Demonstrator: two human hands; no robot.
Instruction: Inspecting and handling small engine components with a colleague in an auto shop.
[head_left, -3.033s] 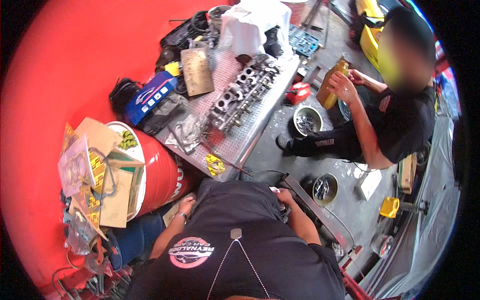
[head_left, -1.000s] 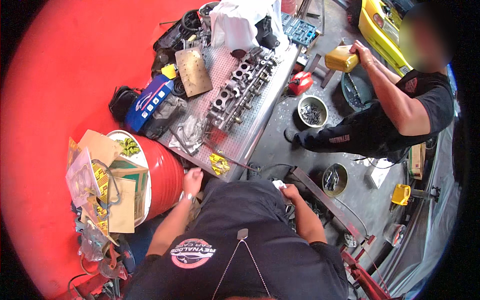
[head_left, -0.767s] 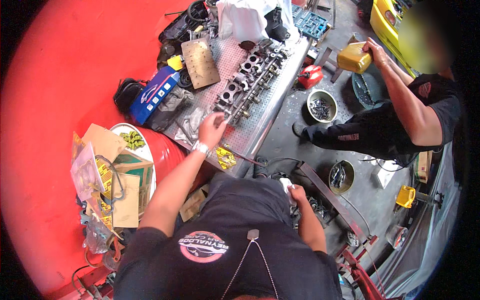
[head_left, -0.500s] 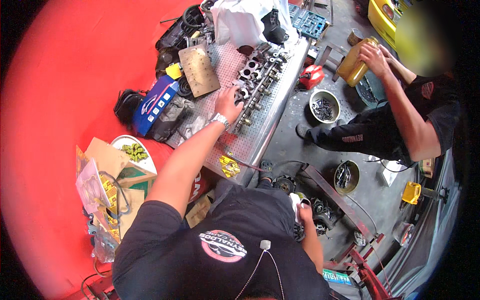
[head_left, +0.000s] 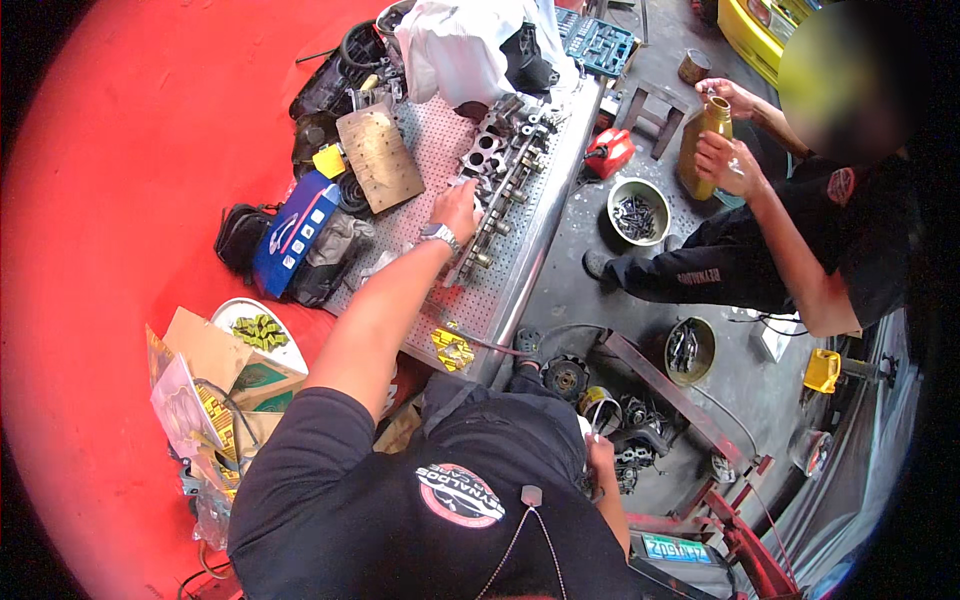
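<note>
A long metal engine cylinder head [head_left: 487, 152] with a shaft along its right side lies on the perforated metal workbench [head_left: 350, 300]. My left hand [head_left: 457, 210], a watch on its wrist, rests at the left side of the cylinder head with fingers curled against it; the fingertips are partly hidden. Low by my right hip, my right hand [head_left: 598, 455] is closed on a white rag [head_left: 586, 428], mostly hidden behind my body. A brown metal plate [head_left: 380, 155] leans among parts left of the cylinder head.
At the right a co-worker holds an amber bottle [head_left: 700, 155]. Bowls of metal parts [head_left: 640, 236] and a red container [head_left: 609, 153] stand on the floor. Below lies a red metal frame [head_left: 680, 405]. Cardboard boxes [head_left: 215, 350] sit at the left; a toolset case [head_left: 597, 42] lies beyond the bench.
My view has shifted slightly, and my left hand stays at the cylinder head. My right hand and the rag have moved lower. The co-worker has turned the bottle upright and moved one hand to its top.
</note>
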